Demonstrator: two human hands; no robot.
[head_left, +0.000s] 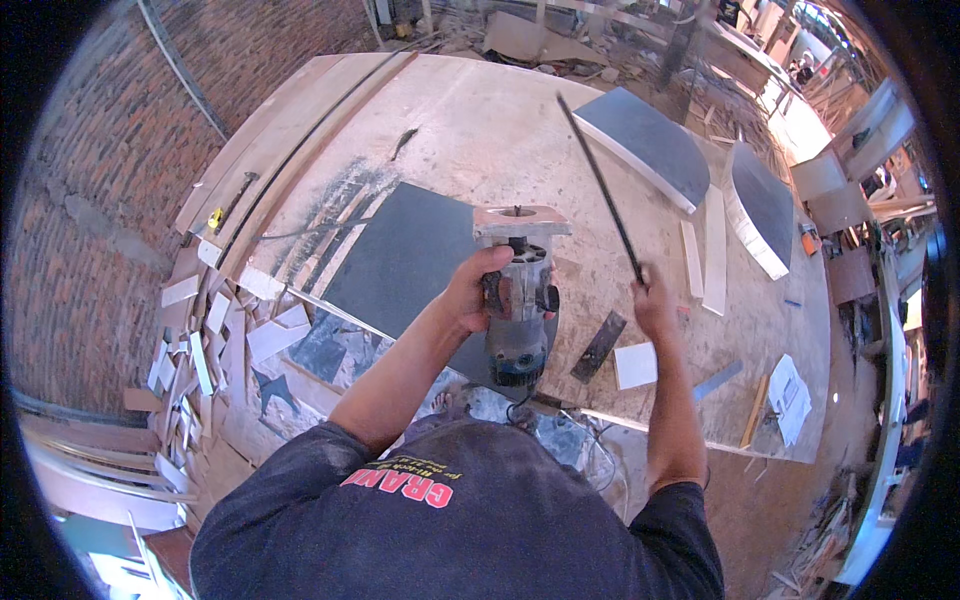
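My left hand grips a hand router turned base up, its pale square base plate facing away from me. My right hand holds a long thin dark strip that slants up and left over the workbench. Below and left of the router lies a dark grey panel. A short dark strip and a small white piece lie between my hands and the bench's near edge.
The large plywood bench carries curved dark-topped pieces, long boards, a tape measure and papers. Offcuts litter the floor at left, beside a brick wall. Stacked wood stands at right.
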